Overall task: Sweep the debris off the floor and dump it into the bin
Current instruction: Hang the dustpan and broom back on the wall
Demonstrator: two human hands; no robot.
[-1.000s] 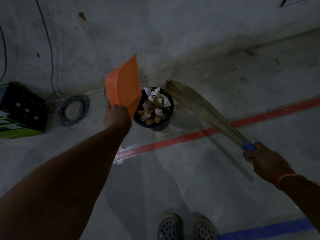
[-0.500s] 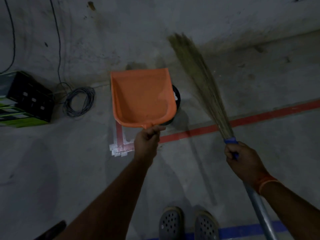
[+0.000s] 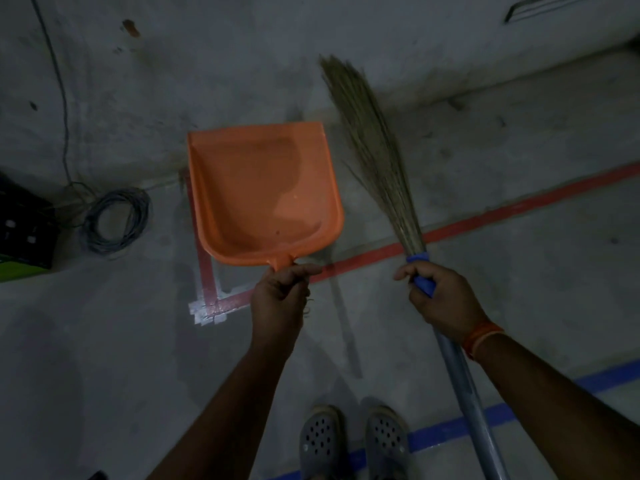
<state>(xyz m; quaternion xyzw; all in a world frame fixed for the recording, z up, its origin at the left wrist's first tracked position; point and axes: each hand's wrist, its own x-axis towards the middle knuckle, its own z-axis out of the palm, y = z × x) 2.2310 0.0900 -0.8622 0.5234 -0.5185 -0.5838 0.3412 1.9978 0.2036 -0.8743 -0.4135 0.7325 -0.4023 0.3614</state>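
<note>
while left hand point(image 3: 277, 299) grips dustpan point(image 3: 263, 192), broom point(image 3: 374, 150) beside.

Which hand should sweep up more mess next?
Probably the right hand. It already grips the broom at its blue collar, bristles pointing away. The left hand is busy holding the orange dustpan, which looks empty.

My arms are bare to the frame's edge, no sleeves showing. An orange band point(image 3: 479, 341) circles my right wrist. On my feet are grey perforated clogs point(image 3: 353, 441).
</note>
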